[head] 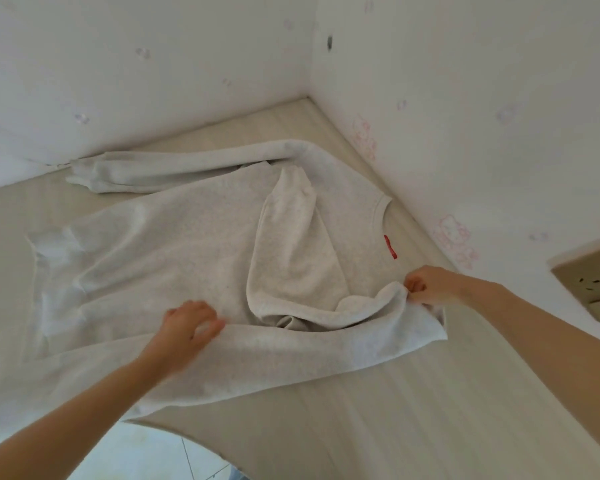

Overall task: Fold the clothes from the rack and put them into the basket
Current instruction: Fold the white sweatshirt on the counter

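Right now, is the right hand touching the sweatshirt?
Touching. The head view shows the right hand pinching the sweatshirt's raised edge between curled fingers.

Home bedroom: cartoon-stickered walls point(458, 244), mattress point(378, 410).

One camera on my head, wide-angle, looking forward and steeply down, close over my own hands, facing a wall corner point(310, 95).

1 grey sweatshirt point(174, 244), 2 hands, left hand point(187, 327) and right hand point(426, 285), 1 wall socket point(593, 282)
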A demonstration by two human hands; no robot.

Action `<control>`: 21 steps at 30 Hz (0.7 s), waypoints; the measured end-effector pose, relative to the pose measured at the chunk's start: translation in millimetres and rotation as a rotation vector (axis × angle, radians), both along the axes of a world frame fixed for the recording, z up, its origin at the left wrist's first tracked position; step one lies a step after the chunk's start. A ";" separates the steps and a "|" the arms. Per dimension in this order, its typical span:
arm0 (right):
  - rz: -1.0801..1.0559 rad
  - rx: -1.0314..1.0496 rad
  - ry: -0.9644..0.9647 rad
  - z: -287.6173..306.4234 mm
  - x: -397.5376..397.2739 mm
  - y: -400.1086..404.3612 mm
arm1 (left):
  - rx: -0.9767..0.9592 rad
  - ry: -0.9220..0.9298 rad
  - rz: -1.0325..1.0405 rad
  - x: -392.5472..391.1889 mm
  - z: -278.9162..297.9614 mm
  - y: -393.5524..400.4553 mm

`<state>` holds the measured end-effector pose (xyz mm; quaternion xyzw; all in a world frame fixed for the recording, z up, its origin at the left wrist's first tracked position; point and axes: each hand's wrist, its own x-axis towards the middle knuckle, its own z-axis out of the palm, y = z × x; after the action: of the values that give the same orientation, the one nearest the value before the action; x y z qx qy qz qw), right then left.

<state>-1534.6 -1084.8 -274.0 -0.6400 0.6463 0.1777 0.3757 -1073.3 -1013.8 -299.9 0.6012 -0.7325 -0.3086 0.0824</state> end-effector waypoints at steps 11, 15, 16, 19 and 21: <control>0.035 -0.002 0.081 -12.5 5.9 21.2 | 0.440 0.604 0.728 -88.5 -4.8 -144.9; 0.043 -0.014 0.068 -16.4 4.7 21.2 | 0.498 0.763 0.812 -102.2 -4.5 -184.5; 0.042 -0.012 0.067 -17.5 4.3 20.2 | 0.519 0.779 0.818 -106.5 -0.4 -192.6; 0.023 0.016 0.059 -19.1 2.8 16.4 | 0.617 0.759 0.767 -118.1 16.3 -213.0; 0.043 0.038 0.069 -14.5 5.1 13.1 | 0.672 0.777 0.671 -123.7 33.4 -224.2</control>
<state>-1529.5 -1071.7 -288.5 -0.6399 0.6414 0.2202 0.3614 -1197.0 -1238.0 -266.5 0.6356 -0.2822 -0.6766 0.2419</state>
